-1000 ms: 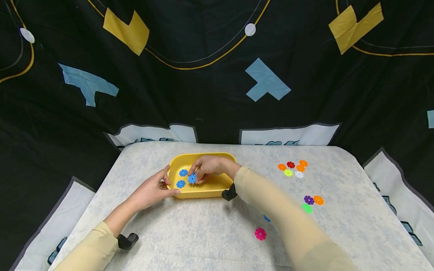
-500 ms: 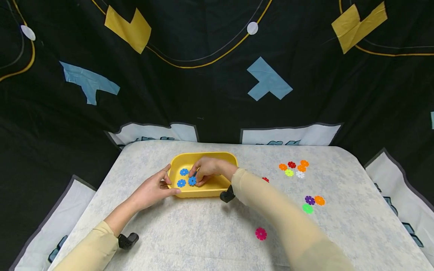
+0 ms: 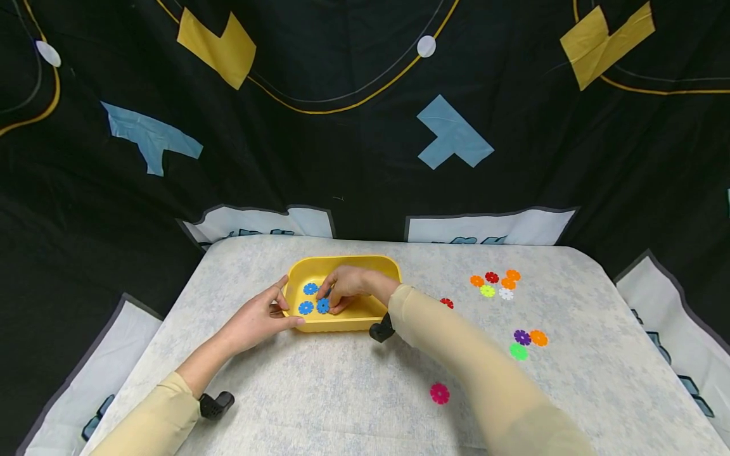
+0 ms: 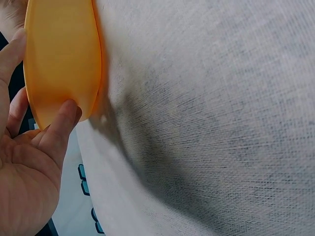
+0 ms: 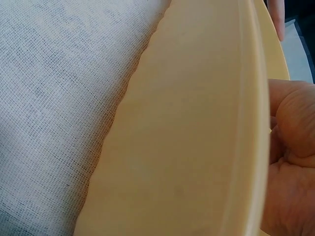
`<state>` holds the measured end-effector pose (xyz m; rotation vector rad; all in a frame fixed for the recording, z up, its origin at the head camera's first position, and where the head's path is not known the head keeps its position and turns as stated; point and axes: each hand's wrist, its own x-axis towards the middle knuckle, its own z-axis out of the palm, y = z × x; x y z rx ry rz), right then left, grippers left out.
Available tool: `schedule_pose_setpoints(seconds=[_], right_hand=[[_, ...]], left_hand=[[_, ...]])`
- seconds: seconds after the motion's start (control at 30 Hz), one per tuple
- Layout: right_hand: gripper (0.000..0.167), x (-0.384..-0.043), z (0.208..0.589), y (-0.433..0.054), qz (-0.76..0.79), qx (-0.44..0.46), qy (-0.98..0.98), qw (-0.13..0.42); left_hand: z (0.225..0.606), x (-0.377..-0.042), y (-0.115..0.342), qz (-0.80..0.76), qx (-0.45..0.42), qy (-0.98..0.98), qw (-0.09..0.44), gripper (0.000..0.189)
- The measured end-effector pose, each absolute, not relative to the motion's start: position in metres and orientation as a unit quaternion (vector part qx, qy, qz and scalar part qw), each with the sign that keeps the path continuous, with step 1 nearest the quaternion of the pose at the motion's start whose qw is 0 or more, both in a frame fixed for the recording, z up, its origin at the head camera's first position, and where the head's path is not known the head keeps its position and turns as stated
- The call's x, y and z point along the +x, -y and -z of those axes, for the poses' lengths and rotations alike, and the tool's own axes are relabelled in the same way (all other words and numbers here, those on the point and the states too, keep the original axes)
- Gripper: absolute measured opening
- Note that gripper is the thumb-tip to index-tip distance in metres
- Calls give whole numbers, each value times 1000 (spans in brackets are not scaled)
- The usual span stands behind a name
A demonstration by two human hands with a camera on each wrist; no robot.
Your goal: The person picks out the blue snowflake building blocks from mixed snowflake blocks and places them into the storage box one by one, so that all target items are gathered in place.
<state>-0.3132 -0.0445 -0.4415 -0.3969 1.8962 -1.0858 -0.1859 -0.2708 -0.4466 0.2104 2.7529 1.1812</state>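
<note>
Black cloth (image 3: 342,171) printed with yellow and light-blue shapes fills the upper half of the head view, while each wrist view catches only a little of the dark surroundings. Those close views add what the head view lacks: from the left wrist, the left hand's (image 3: 256,320) thumb lies flat against the outer wall of the yellow tray (image 3: 342,325); from the right wrist, that wall's wavy lower edge shows. A pale, mottled cover lies over the worktop (image 3: 353,392), with white panels along the drape beyond it. The left hand grips the tray's left end between thumb and fingers. Curled downward, the right hand (image 3: 350,285) reaches inside the tray, and its fingertips are at the blue discs (image 3: 306,308); they are partly covered, so I cannot tell whether it pinches one. One disc lies just beside its thumb, two others to its left. Right of that hand, past the forearm, sit a red disc (image 3: 447,303) and a group around a purple disc (image 3: 521,337); nearer the person is a pink disc (image 3: 440,393).
</note>
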Motion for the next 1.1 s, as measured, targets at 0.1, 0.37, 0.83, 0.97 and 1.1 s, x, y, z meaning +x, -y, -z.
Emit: schedule_pose_setpoints(seconds=[0.1,0.37,0.83,0.97,1.1], right_hand=[[28,-313,441,45,435,-162,-766,444],[30,-314,436,39,437,-178,-765,439],[37,-322,411,8,437,-210,-767,422],[38,-322,401,-5,447,-220,-759,418],[37,-319,394,-19,469,-223,-747,416]], left_hand=[[447,-186,271,-395,69,-913,71,47],[446,-186,270,-395,62,-914,73,54],[444,-187,268,-379,44,-921,81,55],[445,-189,269,-378,46,-921,78,61],[446,-189,270,-380,52,-921,72,80]])
